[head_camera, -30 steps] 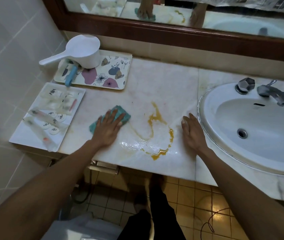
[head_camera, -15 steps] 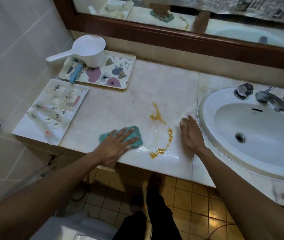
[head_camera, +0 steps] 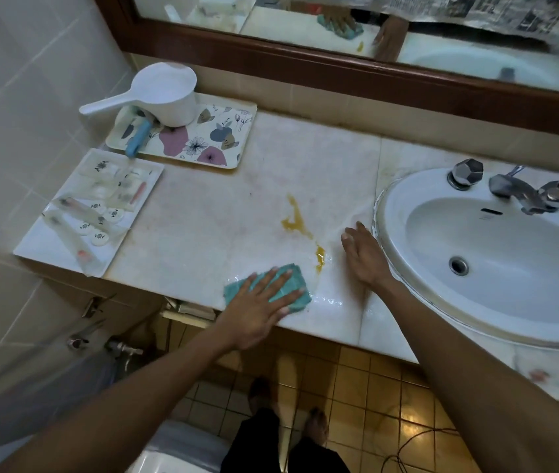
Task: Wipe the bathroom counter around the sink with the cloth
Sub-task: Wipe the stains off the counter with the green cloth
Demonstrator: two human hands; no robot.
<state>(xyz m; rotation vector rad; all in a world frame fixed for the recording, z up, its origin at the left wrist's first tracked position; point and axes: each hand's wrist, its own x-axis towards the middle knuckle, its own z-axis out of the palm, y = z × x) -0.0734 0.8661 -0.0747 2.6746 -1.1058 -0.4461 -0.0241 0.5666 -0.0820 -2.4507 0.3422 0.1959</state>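
The teal cloth (head_camera: 283, 287) lies flat at the front edge of the bench (head_camera: 203, 233), on a wet patch. The left hand (head_camera: 260, 307) presses on it with fingers spread, not gripping. Just beside the cloth are yellow stains (head_camera: 300, 227). The right hand (head_camera: 363, 252) rests flat and released, touching the sink (head_camera: 496, 261) rim.

Pale marble, teal, and a streak of amber

Under the left hand (head_camera: 254, 312) the cloth (head_camera: 291, 285) is teal; just beyond it an amber-yellow spill (head_camera: 297, 220) marks the pinkish-cream veined desk (head_camera: 220, 216). Beside the right hand (head_camera: 363, 257) the sink (head_camera: 510, 268) is white. Far beyond the left hand, a cream tray (head_camera: 216, 138) carries mauve, grey-blue and brown floral shapes and a white scoop (head_camera: 165, 93).
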